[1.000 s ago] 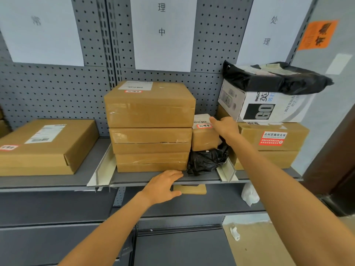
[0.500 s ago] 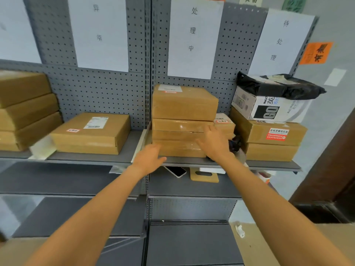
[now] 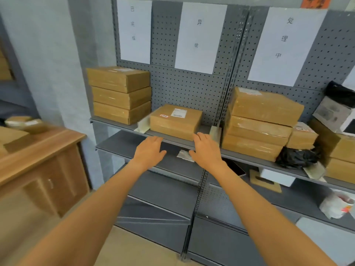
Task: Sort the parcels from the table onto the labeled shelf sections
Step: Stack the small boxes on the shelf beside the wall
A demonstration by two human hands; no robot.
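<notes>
Both my hands are empty in front of the grey shelf. My left hand hovers with relaxed fingers below the shelf edge. My right hand is also relaxed, its fingertips near the front of a single brown parcel with a white label. To the left stands a stack of three brown parcels. On the right sits another stack of brown parcels, with a small parcel and a black bag beside it. More parcels lie blurred on the wooden table at left.
White paper labels hang on the pegboard above each section. Pale dividers separate the sections. A white printed box and brown cartons fill the far right. Lower shelves hold a cardboard piece and a white bag.
My view has swung left, bringing the table and the leftmost section into sight. Both hands have drawn away from the middle stack and now hover before the single parcel.
</notes>
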